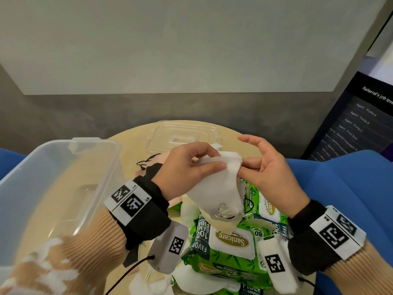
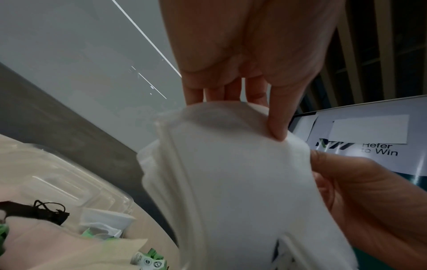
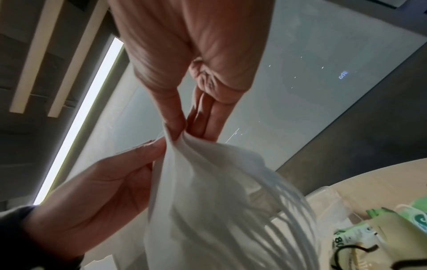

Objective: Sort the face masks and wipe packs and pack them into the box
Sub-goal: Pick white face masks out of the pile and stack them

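My left hand (image 1: pixel 204 160) grips a small stack of white face masks (image 1: pixel 217 188) in the air above the table, thumb on the near side and fingers behind. My right hand (image 1: pixel 244 167) pinches the stack's upper right edge between thumb and fingers. The left wrist view shows the thumb (image 2: pixel 277 127) pressed on the white masks (image 2: pixel 231 182). The right wrist view shows my right hand (image 3: pixel 182 131) pinching the masks (image 3: pixel 219 201) at their top corner. Green wipe packs (image 1: pixel 231 241) lie heaped under my hands with more white masks among them. The clear plastic box (image 1: pixel 95 143) stands at the left.
The box's clear lid (image 1: pixel 182 135) lies at the far side of the round wooden table (image 1: pixel 131 145). A black mask (image 1: pixel 148 165) and a pink one lie behind my left wrist. Blue seats flank the table, and a dark banner (image 1: pixel 350 124) stands at the right.
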`<state>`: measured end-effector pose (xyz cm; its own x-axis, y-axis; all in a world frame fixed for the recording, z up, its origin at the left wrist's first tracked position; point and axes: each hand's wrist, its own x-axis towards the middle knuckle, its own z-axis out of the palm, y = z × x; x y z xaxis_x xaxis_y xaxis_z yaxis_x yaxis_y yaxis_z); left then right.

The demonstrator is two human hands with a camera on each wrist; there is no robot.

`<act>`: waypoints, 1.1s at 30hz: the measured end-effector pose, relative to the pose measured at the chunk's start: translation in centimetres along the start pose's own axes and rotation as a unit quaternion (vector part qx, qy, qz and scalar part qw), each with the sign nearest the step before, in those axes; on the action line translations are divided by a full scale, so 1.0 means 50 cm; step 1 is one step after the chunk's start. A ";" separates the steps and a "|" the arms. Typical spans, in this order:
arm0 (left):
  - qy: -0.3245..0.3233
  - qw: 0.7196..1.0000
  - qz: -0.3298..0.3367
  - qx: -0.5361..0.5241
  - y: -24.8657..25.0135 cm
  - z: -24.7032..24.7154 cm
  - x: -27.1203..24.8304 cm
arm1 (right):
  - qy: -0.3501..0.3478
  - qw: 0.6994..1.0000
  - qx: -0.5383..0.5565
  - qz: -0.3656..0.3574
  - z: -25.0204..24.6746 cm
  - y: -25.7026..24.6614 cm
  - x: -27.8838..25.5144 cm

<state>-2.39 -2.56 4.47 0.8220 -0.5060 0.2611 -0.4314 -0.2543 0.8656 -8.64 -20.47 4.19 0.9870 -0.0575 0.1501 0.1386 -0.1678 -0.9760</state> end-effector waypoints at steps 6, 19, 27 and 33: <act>0.026 0.999 -0.005 -0.018 -0.002 0.007 0.001 | 0.005 1.000 0.009 -0.004 0.006 -0.005 0.000; 0.013 0.993 0.113 0.013 0.005 -0.005 -0.003 | -0.032 0.995 0.088 0.023 -0.013 -0.015 -0.005; -0.008 0.994 0.099 0.035 0.008 -0.011 0.001 | -0.053 0.997 0.056 0.004 -0.013 -0.022 -0.009; -0.010 0.999 0.039 -0.009 0.007 -0.004 0.003 | -0.033 0.998 0.046 -0.009 -0.007 -0.015 -0.007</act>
<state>-2.35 -2.55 4.92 0.7783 -0.5400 0.3205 -0.4880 -0.1990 0.8499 -9.11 -20.64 4.93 0.9871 0.0094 0.1597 0.1600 -0.0763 -0.9842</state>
